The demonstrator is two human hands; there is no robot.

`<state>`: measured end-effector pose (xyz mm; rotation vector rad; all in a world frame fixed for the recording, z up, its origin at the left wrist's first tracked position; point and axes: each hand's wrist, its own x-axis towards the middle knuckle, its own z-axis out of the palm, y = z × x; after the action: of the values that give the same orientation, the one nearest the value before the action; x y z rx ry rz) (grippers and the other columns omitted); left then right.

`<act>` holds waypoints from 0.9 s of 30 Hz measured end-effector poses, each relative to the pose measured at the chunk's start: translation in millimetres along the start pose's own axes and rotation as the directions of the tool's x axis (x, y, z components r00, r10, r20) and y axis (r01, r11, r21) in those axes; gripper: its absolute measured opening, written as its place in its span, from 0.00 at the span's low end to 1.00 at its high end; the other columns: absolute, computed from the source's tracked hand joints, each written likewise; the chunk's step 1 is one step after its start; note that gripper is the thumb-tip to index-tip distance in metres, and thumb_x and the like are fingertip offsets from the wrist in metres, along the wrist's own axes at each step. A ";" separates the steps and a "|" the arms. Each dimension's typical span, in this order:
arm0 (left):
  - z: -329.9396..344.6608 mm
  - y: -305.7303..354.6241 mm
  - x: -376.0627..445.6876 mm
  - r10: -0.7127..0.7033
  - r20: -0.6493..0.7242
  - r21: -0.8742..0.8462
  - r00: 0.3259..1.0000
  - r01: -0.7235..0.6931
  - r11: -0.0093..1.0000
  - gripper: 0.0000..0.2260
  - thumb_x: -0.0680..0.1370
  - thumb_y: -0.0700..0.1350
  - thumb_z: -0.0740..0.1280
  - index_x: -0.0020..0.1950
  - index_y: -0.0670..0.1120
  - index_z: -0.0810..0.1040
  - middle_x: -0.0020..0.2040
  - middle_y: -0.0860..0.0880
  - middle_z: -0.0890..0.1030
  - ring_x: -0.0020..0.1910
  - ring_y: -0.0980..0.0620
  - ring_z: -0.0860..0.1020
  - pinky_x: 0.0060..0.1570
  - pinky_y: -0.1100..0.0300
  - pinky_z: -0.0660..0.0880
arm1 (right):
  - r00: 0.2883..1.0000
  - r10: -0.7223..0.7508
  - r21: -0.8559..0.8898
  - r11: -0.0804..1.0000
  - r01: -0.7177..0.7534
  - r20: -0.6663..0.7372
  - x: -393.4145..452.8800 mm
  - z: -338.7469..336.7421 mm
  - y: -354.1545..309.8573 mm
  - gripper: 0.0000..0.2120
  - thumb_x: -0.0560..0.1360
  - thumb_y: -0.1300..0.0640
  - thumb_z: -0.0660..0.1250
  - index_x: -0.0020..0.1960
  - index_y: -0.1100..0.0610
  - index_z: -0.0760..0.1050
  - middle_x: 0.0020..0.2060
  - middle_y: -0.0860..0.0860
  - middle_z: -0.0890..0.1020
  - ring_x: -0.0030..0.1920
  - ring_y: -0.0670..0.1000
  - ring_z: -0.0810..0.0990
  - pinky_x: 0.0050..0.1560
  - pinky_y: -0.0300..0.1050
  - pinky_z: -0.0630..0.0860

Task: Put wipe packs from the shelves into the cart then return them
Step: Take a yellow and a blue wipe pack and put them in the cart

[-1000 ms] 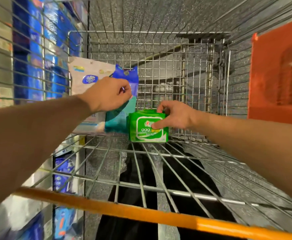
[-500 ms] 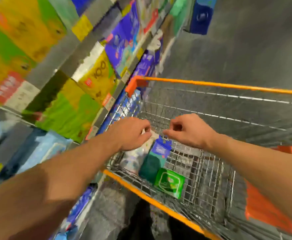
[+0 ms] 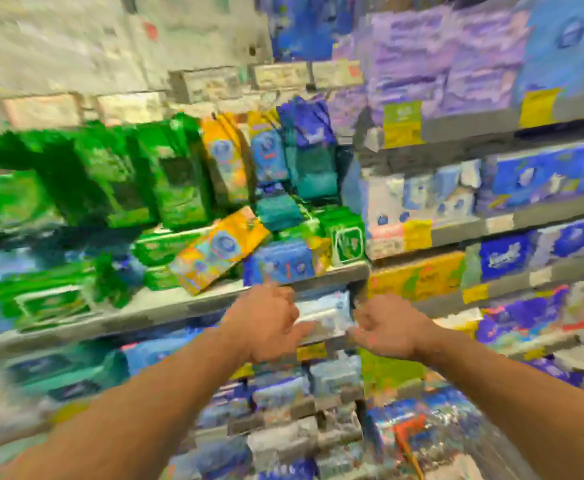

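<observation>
The view is badly motion-blurred. A pale white and light-blue wipe pack sits between my two hands, in front of a shelf edge. My left hand grips its left end. My right hand lies palm-in against its right end, fingers touching it. Above them, green wipe packs, an orange pack lying tilted, and blue and teal packs fill the shelf. The cart shows only as a blurred orange part at the bottom right.
Shelves of blue, purple and white packs run to the right with yellow price tags. More blue and white packs fill the lower shelves below my hands. Pale boxes stand at the top left.
My view has swung up from the cart's basket to the shelves. Both hands have left the cart; the green pack stayed behind, and the pale pack now sits between my hands at the shelf.
</observation>
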<state>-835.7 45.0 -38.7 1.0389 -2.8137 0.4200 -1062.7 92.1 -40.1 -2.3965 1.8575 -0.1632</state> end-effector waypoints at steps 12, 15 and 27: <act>-77.9 -102.5 -204.4 -0.488 0.029 0.342 0.872 0.450 0.825 0.27 0.81 0.62 0.55 0.47 0.41 0.84 0.48 0.40 0.85 0.52 0.40 0.81 0.61 0.50 0.67 | 0.958 -0.283 -0.189 0.940 0.285 0.038 43.2 -33.7 -192.1 0.18 0.80 0.54 0.60 0.32 0.57 0.70 0.38 0.60 0.79 0.47 0.63 0.78 0.50 0.52 0.73; -82.4 -111.0 -226.1 -0.517 0.045 0.301 0.855 0.482 0.823 0.25 0.81 0.60 0.55 0.39 0.43 0.80 0.47 0.39 0.84 0.49 0.39 0.81 0.60 0.50 0.72 | 0.964 -0.266 -0.128 0.955 0.267 0.026 48.9 -23.9 -214.2 0.21 0.77 0.59 0.62 0.28 0.56 0.60 0.26 0.53 0.65 0.35 0.56 0.68 0.38 0.51 0.68; -15.2 -157.1 -174.3 -0.505 0.106 0.012 0.857 0.506 0.862 0.18 0.82 0.63 0.54 0.54 0.51 0.76 0.54 0.45 0.83 0.54 0.39 0.81 0.48 0.52 0.76 | 0.987 -0.133 0.014 0.991 0.132 0.095 72.4 2.7 -192.5 0.23 0.78 0.58 0.63 0.27 0.54 0.57 0.23 0.54 0.63 0.26 0.52 0.59 0.34 0.42 0.59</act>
<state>-601.0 43.4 -24.7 1.7724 -2.4686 0.2845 -860.1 69.8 -12.7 -2.4763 1.6557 -0.0648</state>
